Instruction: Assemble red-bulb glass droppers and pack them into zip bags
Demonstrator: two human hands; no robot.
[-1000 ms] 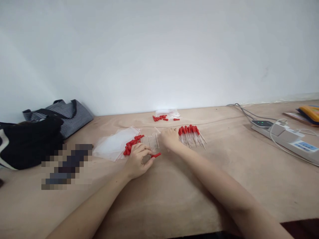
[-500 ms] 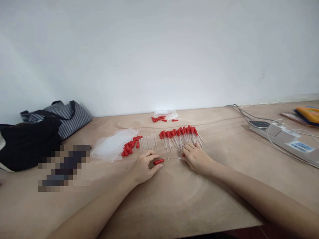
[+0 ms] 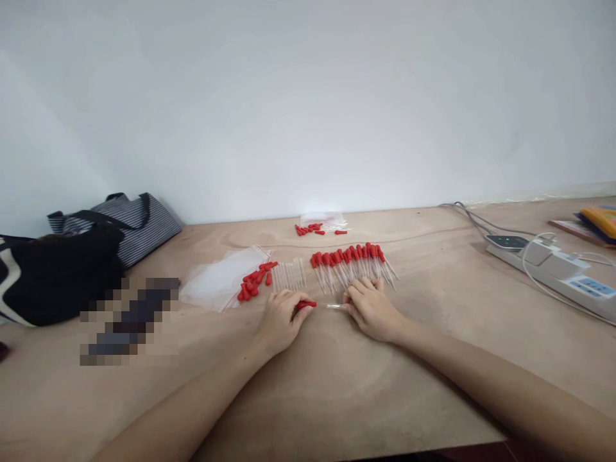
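Observation:
My left hand (image 3: 285, 319) pinches a red rubber dropper bulb (image 3: 307, 304) between thumb and fingers, its open end pointing right. Facing it, my right hand (image 3: 369, 310) is closed on a clear glass dropper tube (image 3: 333, 307), whose end sticks out to the left. A small gap separates the bulb from the tube. Beyond my right hand lies a row of droppers (image 3: 347, 256) with red bulbs fitted on their tubes. Several bare glass tubes (image 3: 289, 274) lie side by side past my left hand, with a pile of loose red bulbs (image 3: 250, 285) to their left.
Clear zip bags (image 3: 219, 276) lie left of the bulbs. More bulbs and tubes rest by a small bag (image 3: 321, 220) near the wall. Striped and black bags (image 3: 62, 276) and a pixelated dark object (image 3: 129, 317) are at left; a power strip (image 3: 558, 266) with cables is at right.
My left fingers have closed around the red bulb, which lay between them before. My right hand has shifted slightly left with the glass tube. The view has turned a little.

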